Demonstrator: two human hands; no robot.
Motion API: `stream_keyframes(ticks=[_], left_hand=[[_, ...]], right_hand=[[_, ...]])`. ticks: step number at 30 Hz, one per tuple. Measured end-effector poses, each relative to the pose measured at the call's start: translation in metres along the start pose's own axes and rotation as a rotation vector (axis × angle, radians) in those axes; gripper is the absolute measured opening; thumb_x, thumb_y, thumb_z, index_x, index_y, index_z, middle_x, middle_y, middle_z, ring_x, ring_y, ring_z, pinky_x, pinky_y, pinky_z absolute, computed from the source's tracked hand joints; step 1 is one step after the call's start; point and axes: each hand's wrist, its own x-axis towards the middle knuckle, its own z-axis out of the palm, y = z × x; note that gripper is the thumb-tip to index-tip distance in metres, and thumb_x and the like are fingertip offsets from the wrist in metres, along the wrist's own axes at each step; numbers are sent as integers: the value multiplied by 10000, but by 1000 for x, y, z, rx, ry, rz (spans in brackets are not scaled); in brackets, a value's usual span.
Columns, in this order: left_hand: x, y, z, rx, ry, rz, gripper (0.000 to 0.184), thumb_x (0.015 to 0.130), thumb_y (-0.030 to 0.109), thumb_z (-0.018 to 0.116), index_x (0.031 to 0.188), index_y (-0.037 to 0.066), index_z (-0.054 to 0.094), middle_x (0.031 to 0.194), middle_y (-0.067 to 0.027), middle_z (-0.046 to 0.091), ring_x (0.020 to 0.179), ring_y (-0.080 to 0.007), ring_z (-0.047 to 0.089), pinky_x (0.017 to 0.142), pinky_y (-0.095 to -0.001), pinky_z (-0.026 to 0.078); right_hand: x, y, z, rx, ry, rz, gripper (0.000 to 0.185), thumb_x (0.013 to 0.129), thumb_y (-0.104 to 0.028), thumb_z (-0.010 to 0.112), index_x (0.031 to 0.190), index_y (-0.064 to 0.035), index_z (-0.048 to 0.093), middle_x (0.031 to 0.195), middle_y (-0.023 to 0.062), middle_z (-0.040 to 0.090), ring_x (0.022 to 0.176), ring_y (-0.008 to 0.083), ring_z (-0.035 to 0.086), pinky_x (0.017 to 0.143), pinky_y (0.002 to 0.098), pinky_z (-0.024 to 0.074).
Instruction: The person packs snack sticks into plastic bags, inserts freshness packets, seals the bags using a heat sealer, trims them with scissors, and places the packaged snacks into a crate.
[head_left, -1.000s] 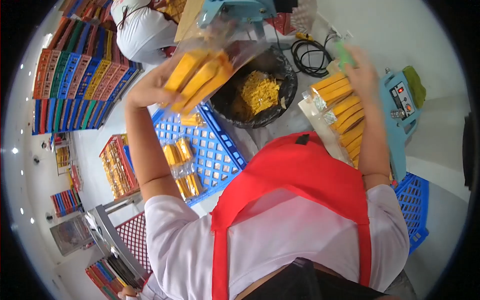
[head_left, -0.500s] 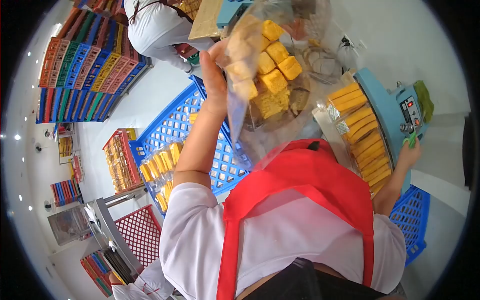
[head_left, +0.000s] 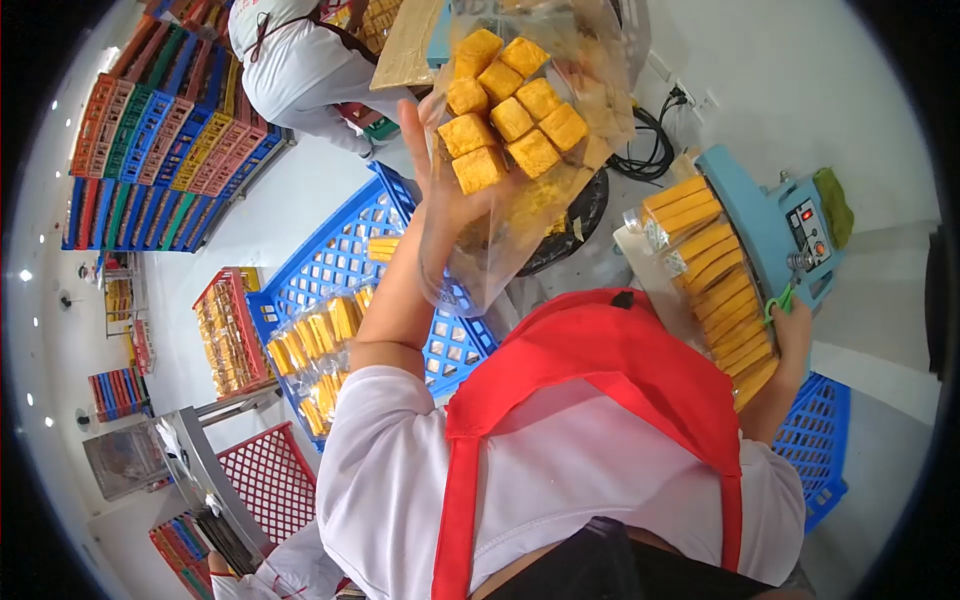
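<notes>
My left hand (head_left: 440, 170) is raised behind a clear plastic bag (head_left: 600, 150) and supports it; the thumb is stretched out and the other fingers are partly hidden by the bag. Several golden bread cubes (head_left: 513, 118) lie inside the bag. On the right, my right hand (head_left: 792, 328) is closed on a small green tool, perhaps scissors (head_left: 780, 300). It is beside a row of yellow bread sticks (head_left: 725, 300) in clear packs, next to the blue-green sealing machine (head_left: 750, 215).
A blue crate (head_left: 290, 270) with packed sticks stands left of centre. Behind the bag is a black-lined bin (head_left: 590, 215). Stacked coloured crates (head_left: 165, 130) and a person in white (head_left: 300, 70) are at the upper left. A black cable (head_left: 655, 145) lies near the wall.
A second ago my left hand held packed sticks; now it supports the bag of cubes, which has moved up and left since half a second ago. My right hand has come down beside the machine.
</notes>
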Motion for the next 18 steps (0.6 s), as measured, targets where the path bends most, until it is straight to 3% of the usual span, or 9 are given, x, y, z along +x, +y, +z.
stream_keyframes(ticks=[2, 4, 5, 6, 7, 10, 14, 16, 18], left_hand=[[2, 14, 0, 15, 63, 43, 713, 665, 291, 678, 1202, 40, 280, 1133, -65, 439, 1097, -190, 382, 988, -376, 189], [0, 35, 6, 11, 62, 70, 711, 663, 281, 681, 1199, 35, 284, 1125, -65, 444, 1096, -193, 384, 984, -382, 209], [1, 50, 16, -562, 81, 96, 715, 669, 255, 678, 1210, 33, 267, 1128, -73, 440, 1097, -193, 385, 961, -377, 255], [2, 63, 27, -1139, 97, 112, 720, 675, 229, 675, 1222, 30, 251, 1132, -80, 435, 1098, -193, 385, 938, -372, 300], [-1, 67, 42, -1288, 102, 26, 747, 672, 172, 681, 1245, 34, 222, 1143, -87, 428, 1083, -198, 405, 907, -347, 344], [2, 85, 55, -1288, -16, 48, 782, 675, 174, 685, 1267, 32, 194, 1170, -85, 417, 1094, -204, 407, 918, -344, 333], [7, 66, 37, -1398, -132, 68, 793, 663, 287, 710, 1268, 46, 257, 1193, -74, 418, 1133, -208, 384, 944, -347, 306], [12, 67, 29, -1523, -61, 93, 725, 673, 330, 693, 1236, 54, 329, 1204, -64, 421, 1114, -212, 412, 936, -348, 325], [15, 67, 16, -1887, 8, -131, 662, 701, 342, 657, 1220, 60, 357, 1218, -59, 421, 1102, -213, 428, 932, -355, 340]], right_hand=[[17, 2, -6, 213, 230, -266, 432, 724, -172, 600, 1104, 11, 501, 990, 176, 569, 897, 272, 555, 746, 341, 414], [0, -82, -39, 733, 53, -141, 381, 803, -232, 534, 1109, -8, 507, 1050, 107, 545, 943, 189, 518, 756, 283, 413], [-10, -124, -43, 1047, -47, -271, 395, 819, -252, 501, 1149, -36, 475, 1090, 112, 511, 972, 180, 494, 752, 282, 422], [-4, -142, -23, 1456, -339, -443, 443, 828, -279, 478, 1205, -58, 405, 1151, 107, 461, 1009, 206, 474, 762, 326, 433], [-10, -177, -23, 1600, -741, -519, 480, 838, -312, 450, 1240, -72, 348, 1180, 108, 434, 1023, 229, 471, 770, 342, 443], [-35, -251, -2, 1932, -1519, -322, 524, 866, -404, 363, 1259, -61, 317, 1197, 142, 431, 1040, 259, 469, 812, 406, 419], [-46, -279, -9, 1733, -1162, -446, 575, 862, -462, 322, 1266, -53, 302, 1203, 129, 435, 1077, 256, 450, 848, 406, 399], [-55, -288, -18, 1501, -750, -782, 585, 840, -483, 378, 1220, -40, 365, 1113, 119, 501, 996, 230, 498, 761, 396, 443], [-62, -288, -24, 1649, -964, -685, 571, 845, -484, 360, 1206, -42, 381, 1094, 115, 514, 987, 230, 502, 752, 399, 444]])
